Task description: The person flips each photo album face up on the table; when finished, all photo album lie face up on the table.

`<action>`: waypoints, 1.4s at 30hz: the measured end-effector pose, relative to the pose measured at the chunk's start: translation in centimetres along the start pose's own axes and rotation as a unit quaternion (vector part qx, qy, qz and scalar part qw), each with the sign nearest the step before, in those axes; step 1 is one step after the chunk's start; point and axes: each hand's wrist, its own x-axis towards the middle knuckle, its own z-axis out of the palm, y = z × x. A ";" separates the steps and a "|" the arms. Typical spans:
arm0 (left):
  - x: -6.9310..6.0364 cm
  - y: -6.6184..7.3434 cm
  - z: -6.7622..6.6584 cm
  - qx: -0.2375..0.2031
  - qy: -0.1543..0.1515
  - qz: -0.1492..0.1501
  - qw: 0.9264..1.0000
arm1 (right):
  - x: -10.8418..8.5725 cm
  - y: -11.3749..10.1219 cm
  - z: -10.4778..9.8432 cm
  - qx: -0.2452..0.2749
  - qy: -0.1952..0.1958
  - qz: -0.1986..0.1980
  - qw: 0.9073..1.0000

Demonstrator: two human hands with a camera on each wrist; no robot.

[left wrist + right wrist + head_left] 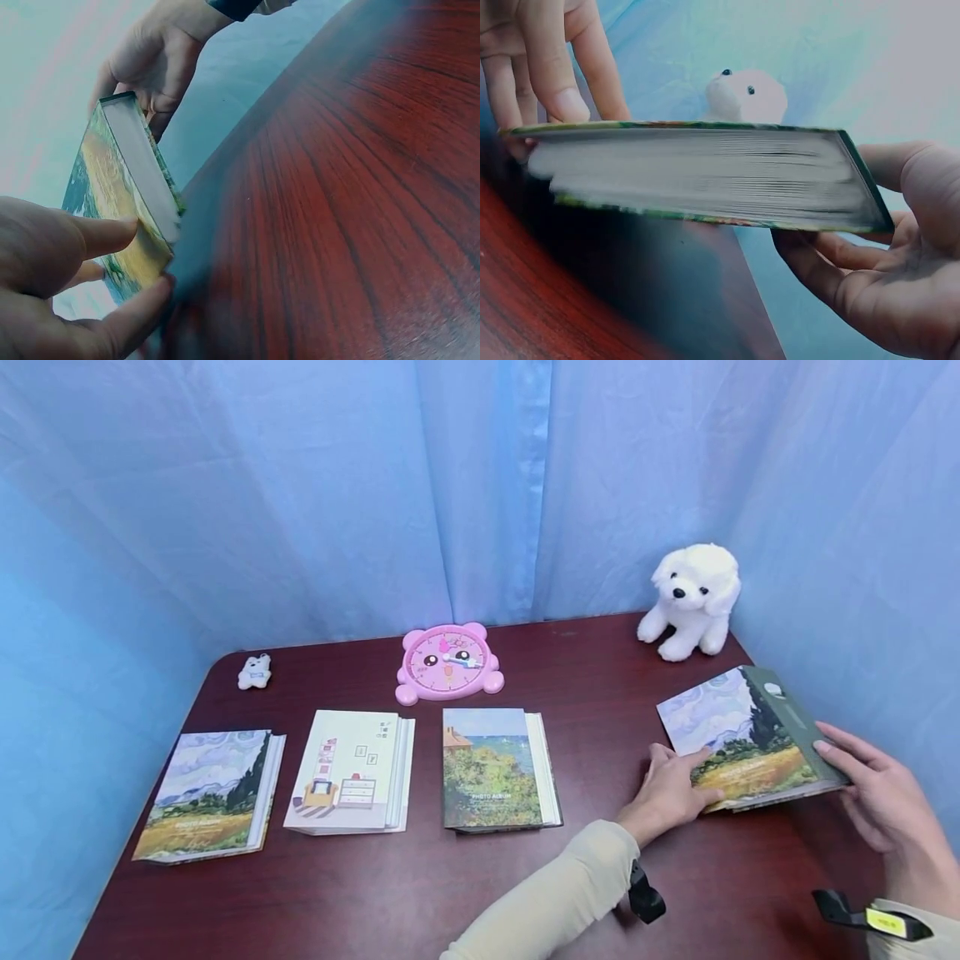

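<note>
A photo album (738, 731) with a painted landscape cover and dark green spine is held between both hands, tilted at the table's right side. My left hand (663, 793) pinches its left, opening edge, with a finger lying on the cover. At the spine, my right hand (892, 789) grips with the thumb above and fingers beneath. The right wrist view shows the album's page block (697, 176) edge-on, its underside raised off the table near the hands. In the left wrist view, the cover (112, 176) faces left and the right hand (154, 64) is at the far end.
To the left stand three more albums: a seaside one (487, 768), a white one (345, 768) and a landscape one (202, 793). A pink clock (450, 664), small white bear figure (255, 672) and white plush dog (693, 602) are behind. Blue curtains (337, 502) surround the table.
</note>
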 end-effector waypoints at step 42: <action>0.6 -0.3 -1.6 -0.143 0.034 0.045 0.988 | -0.8 -2.2 5.7 -0.026 -0.089 -0.094 0.991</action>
